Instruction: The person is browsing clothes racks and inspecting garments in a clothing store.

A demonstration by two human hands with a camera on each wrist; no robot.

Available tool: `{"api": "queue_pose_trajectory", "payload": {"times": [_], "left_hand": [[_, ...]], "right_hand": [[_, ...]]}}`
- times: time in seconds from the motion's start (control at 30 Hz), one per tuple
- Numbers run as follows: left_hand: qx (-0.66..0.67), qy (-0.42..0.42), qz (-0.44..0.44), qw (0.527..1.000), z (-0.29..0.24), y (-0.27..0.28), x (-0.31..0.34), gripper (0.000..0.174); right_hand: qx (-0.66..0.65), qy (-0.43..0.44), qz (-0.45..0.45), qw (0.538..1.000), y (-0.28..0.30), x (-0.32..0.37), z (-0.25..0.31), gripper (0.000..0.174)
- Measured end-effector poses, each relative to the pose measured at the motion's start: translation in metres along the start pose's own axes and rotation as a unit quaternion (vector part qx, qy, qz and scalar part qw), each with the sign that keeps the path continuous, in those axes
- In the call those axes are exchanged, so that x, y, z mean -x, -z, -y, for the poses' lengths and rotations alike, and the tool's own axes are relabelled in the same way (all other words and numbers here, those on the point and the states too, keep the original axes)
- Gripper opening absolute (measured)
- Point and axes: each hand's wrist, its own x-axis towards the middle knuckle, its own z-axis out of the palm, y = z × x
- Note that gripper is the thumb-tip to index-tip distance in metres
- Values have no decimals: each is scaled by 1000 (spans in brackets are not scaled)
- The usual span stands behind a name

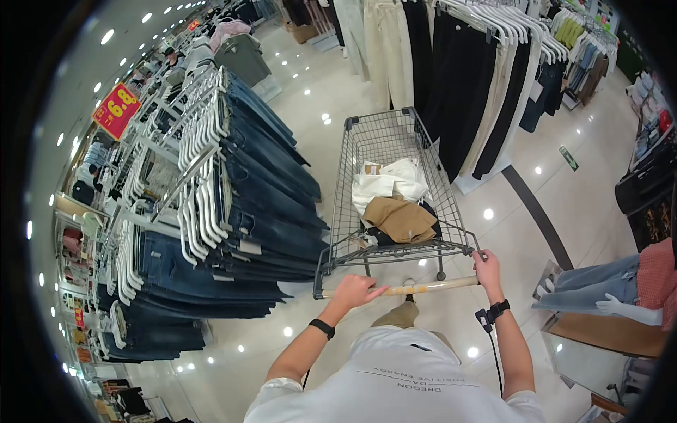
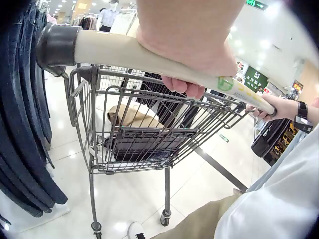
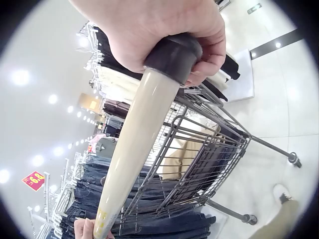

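A wire shopping cart [image 1: 338, 204] stands in front of the person, with a cream handlebar [image 1: 451, 283] across its near end. The left hand [image 1: 354, 290] grips the bar left of its middle; in the left wrist view its fingertips [image 2: 185, 86] curl out beneath the bar. At the bar's right end, the right hand [image 1: 486, 266] holds the black corner cap [image 3: 174, 56], fingers wrapped round it. Inside the basket lie folded white clothes [image 1: 390, 180], a tan garment [image 1: 400, 218] on top nearer the handle, and dark cloth partly hidden under it.
Close on the left is a rack of dark jeans [image 1: 264, 183] on white hangers, reaching the cart's side. Black and cream trousers [image 1: 458, 77] hang at the front right. A mannequin in light jeans [image 1: 592, 282] is at the right. Glossy tiled floor [image 1: 504, 218] runs between the displays.
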Motion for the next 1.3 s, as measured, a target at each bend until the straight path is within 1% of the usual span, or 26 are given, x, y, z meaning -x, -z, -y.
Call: {"api": "queue_pose_trajectory", "payload": {"times": [0.03,0.1,0.13,0.2,0.27,0.3,0.33,0.37,0.4,0.47,0.5,0.57,0.6,0.63,0.67,0.7,0.73,0.77,0.83,0.9,0.97,1.03,1.1,1.17,1.23,1.3], "left_hand": [[2,-5,-2,1000,20,4,-10,54],[-11,6,8,1000,30,6,-25,52],[-11,4,7,1000,46,8,-33,52],[-11,3,19,1000,50,14,-48,50],[-8,3,21,1000,70,15,-63,48],[-4,4,23,1000,62,11,-71,47],[-4,5,29,1000,27,1,-78,47],[3,6,30,1000,21,0,-90,47],[10,7,30,999,29,3,-98,46],[15,-4,30,999,30,2,-111,48],[22,-14,31,999,29,1,-118,50],[22,-9,46,999,22,1,-134,48],[21,-2,62,998,29,2,-141,47],[21,-3,61,998,16,-2,-148,47],[29,-2,78,997,-27,-14,-147,46],[35,-2,86,996,-33,-17,-158,45],[33,-4,83,996,-20,-16,-168,45],[34,-5,90,995,-23,-16,-178,45],[33,-10,96,995,-28,-25,-202,46],[40,-26,79,996,-35,-40,-227,46],[42,-29,70,996,-46,-54,-252,46],[48,-27,70,996,-84,-69,-266,46],[22,-26,95,995,-91,-75,-290,47],[31,-15,106,994,-91,-80,-306,48],[42,-1,118,992,-93,-77,-318,48],[17,22,138,990,-97,-71,-330,51]], "right_hand": [[4,8,-2,1000,-15,-14,12,32],[5,16,-9,1000,-21,-31,22,33],[7,14,-5,1000,-34,-44,29,34],[7,14,-4,1000,-39,-59,38,36],[4,18,-3,1000,-57,-78,51,38],[4,18,-6,1000,-48,-83,54,38],[-4,-5,3,1000,-16,-84,46,39],[-12,-20,8,1000,-11,-91,51,40],[-12,-19,7,1000,-24,-100,57,40],[-16,23,-44,999,-33,-112,61,39],[-17,24,-47,998,-35,-117,64,39],[47,115,-119,985,-33,-125,69,35],[47,116,-120,985,-42,-128,74,35],[36,158,-131,978,-32,-126,72,35],[27,193,-139,971,6,-109,56,36],[26,195,-141,970,9,-110,59,36],[42,235,-137,961,-7,-113,68,38],[57,273,-134,951,-10,-113,73,42],[54,274,-126,952,-9,-117,81,44],[19,232,-55,971,-3,-123,81,47],[28,247,-44,968,3,-132,84,50],[4,211,27,977,39,-123,79,52],[-3,226,26,974,49,-137,72,52],[6,201,46,979,61,-151,63,49],[-14,194,43,980,70,-167,39,44],[-17,177,30,984,81,-179,17,32]]}}
